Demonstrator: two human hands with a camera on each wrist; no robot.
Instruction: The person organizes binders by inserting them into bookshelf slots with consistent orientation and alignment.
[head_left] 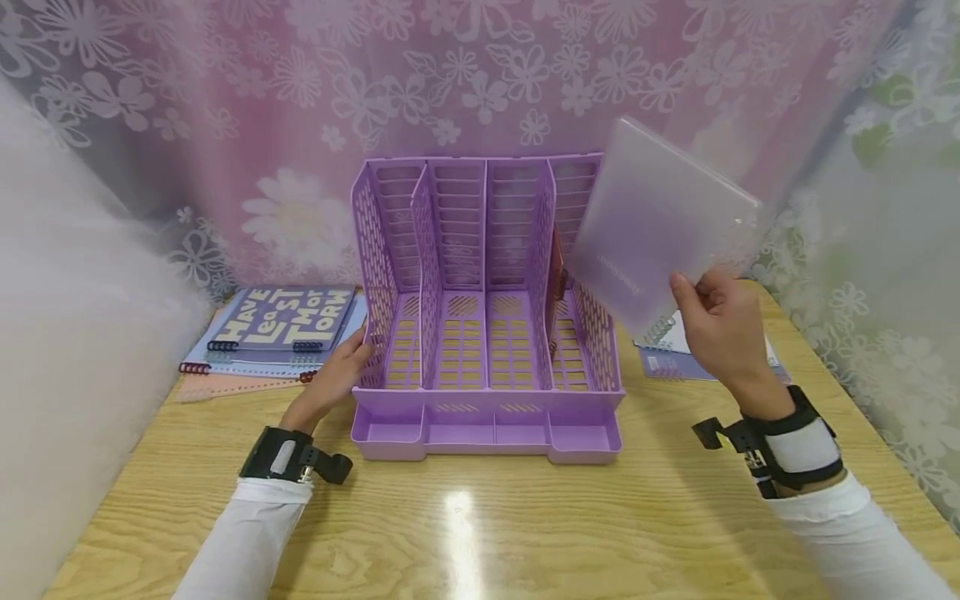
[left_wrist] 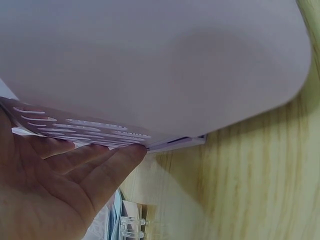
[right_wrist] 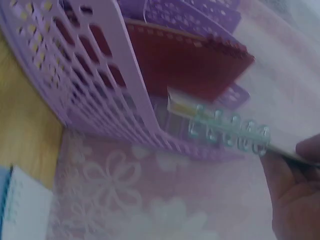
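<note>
A purple desk file rack (head_left: pixel 487 402) with upright dividers stands in the middle of the table. My left hand (head_left: pixel 333 379) touches its left side panel; in the left wrist view its fingers (left_wrist: pixel 112 175) lie fairly straight along the slotted side. My right hand (head_left: pixel 723 333) pinches a ring-bound notebook (head_left: pixel 652 217) with a translucent cover, held tilted above the rack's right end. The right wrist view has that notebook's clear rings (right_wrist: pixel 225 130) close to the rack's side panel. A reddish-brown notebook (right_wrist: pixel 175 65) stands in the rightmost compartment.
Left of the rack lies a stack of ring notebooks, a blue lettered one (head_left: pixel 288 317) on top. More notebooks (head_left: pixel 663 364) lie at the right, partly hidden by the held notebook and right hand. A floral curtain (head_left: pixel 480 75) hangs behind the wooden table (head_left: pixel 540 525).
</note>
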